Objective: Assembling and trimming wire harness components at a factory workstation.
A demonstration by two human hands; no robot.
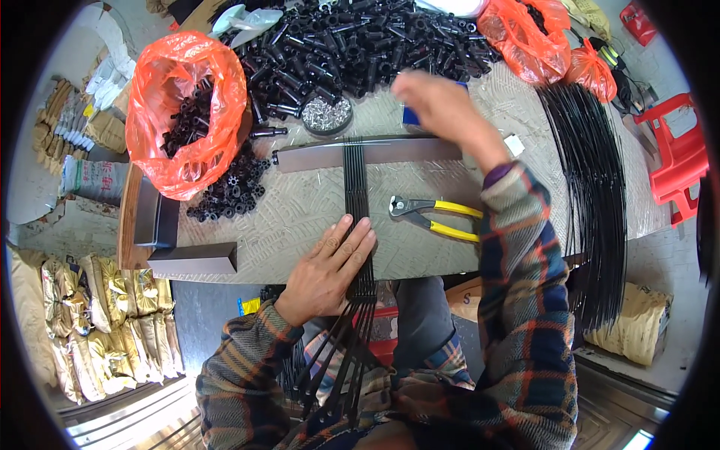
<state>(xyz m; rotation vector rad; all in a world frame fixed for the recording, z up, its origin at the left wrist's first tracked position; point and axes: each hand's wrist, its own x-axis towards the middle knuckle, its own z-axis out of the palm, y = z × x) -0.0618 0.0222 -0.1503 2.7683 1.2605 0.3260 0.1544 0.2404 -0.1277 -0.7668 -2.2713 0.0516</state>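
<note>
Left hand (326, 270): we found it laid flat on the strips (355, 176), fingers extended and pressing, not closed round them. Right hand (442, 109): raised above the bar (307, 155), blurred; we could not tell whether its fingers grasped anything.

Strips: black, slim, side by side across the bar, passing under the left palm and over the near edge of the table (289, 214), their lower lengths fanned above the lap.

Hazards, in our judgement: had the left palm lifted or slid, the row could have skewed, since the overhanging lengths might have dragged it. A low sweep of the right sleeve could have knocked the pincers (439, 217), which lay just beside it. A bump to the dish (327, 114) could have spilled its silvery bits, as it looked shallow and full.

Writing: we noted red and green print on a pale sack (97, 180) at left, small and bent by the lens, and a dark printed mark on the carton (466, 298) beneath the table. On the pincers and bar we could make out no lettering.
</note>
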